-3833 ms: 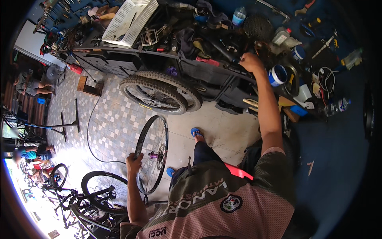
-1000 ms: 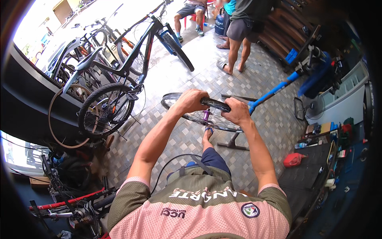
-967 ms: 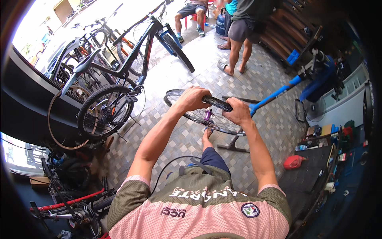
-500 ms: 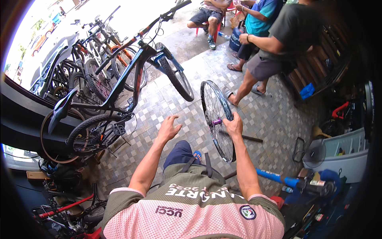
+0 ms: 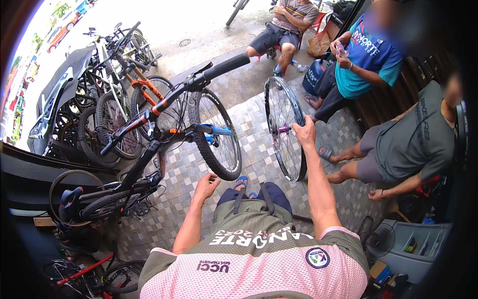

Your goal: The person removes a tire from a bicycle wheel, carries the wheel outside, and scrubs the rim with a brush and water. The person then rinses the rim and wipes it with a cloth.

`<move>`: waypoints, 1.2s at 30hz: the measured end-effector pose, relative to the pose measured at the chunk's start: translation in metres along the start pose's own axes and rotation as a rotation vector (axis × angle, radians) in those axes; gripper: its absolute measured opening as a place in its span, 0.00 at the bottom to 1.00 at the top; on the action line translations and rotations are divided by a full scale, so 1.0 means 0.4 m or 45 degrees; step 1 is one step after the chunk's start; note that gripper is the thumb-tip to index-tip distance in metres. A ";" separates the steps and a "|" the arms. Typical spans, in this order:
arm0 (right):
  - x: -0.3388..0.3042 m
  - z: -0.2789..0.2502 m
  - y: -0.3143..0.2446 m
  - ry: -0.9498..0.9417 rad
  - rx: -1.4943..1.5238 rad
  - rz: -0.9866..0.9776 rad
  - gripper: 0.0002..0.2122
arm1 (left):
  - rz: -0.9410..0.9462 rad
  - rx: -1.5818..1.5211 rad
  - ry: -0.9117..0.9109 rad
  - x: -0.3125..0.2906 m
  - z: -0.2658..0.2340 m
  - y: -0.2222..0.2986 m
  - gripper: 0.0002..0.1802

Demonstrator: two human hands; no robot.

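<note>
The right hand (image 5: pixel 304 133) closes its grip around the rim of a bare bicycle wheel (image 5: pixel 285 127), holding it upright on edge above the tiled floor (image 5: pixel 251 119), its purple hub (image 5: pixel 284 129) just left of the fingers. The left hand (image 5: pixel 206 185) hangs free with its fingers loosely spread, holding nothing, near the knobby front tyre (image 5: pixel 217 134) of a black and orange mountain bike (image 5: pixel 154 124) that leans just to the person's left. Beyond that bike, several more bicycles (image 5: pixel 107 89) stand packed together at the upper left. To the right of the wheel, a person in a teal shirt (image 5: pixel 371 57) and another in a grey shirt (image 5: pixel 416 137) sit close by, while a third person (image 5: pixel 286 25) sits farther back by a blue container (image 5: pixel 314 74). A grey bin (image 5: pixel 411 249) sits at the lower right.
</note>
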State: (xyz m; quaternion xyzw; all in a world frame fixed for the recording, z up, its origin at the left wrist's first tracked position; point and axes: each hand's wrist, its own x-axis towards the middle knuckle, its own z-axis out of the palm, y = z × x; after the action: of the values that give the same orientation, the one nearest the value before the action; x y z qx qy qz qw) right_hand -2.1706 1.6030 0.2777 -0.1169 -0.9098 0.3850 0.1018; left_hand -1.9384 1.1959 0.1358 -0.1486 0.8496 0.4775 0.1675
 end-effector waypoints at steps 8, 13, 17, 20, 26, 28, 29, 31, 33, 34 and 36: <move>0.658 0.197 -0.009 -0.141 -0.016 -0.173 0.23 | -0.022 -0.109 0.117 0.506 0.044 0.390 0.22; 0.988 0.382 -0.061 -0.396 0.080 -0.213 0.21 | -0.478 -0.112 0.407 0.592 0.171 0.235 0.20; 1.217 0.513 -0.109 -0.445 0.099 -0.289 0.19 | -1.263 -0.872 0.496 0.503 0.281 0.333 0.15; 1.377 0.631 -0.188 -0.493 0.078 -0.303 0.20 | -1.453 -0.825 0.601 0.468 0.379 0.498 0.11; 1.728 0.898 -0.345 -0.537 0.140 -0.348 0.24 | -1.582 -1.031 0.659 0.721 0.456 0.619 0.13; 1.828 0.974 -0.428 -0.512 0.110 -0.363 0.23 | -1.561 -1.100 0.685 0.883 0.410 0.626 0.14; 1.871 1.001 -0.479 -0.522 0.118 -0.363 0.23 | -1.537 -1.138 0.705 0.969 0.371 0.624 0.15; 1.989 1.047 -0.558 -0.520 0.136 -0.325 0.22 | -1.444 -1.129 0.754 1.160 0.210 0.600 0.16; 2.115 1.095 -0.634 -0.487 0.152 -0.335 0.19 | -1.280 -1.100 0.827 1.373 0.026 0.578 0.17; 2.168 1.126 -0.669 -0.484 0.191 -0.356 0.17 | -1.144 -1.042 0.860 1.471 -0.076 0.572 0.19; 2.305 1.214 -0.704 -0.409 0.283 -0.436 0.12 | -0.912 -1.004 0.964 1.668 -0.289 0.579 0.16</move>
State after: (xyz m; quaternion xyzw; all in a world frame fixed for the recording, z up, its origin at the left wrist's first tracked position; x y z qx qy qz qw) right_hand -3.2197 1.3524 0.2381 0.1135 -0.8729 0.4735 0.0320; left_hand -2.6508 1.1505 0.0838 -0.6308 0.5088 0.5826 -0.0614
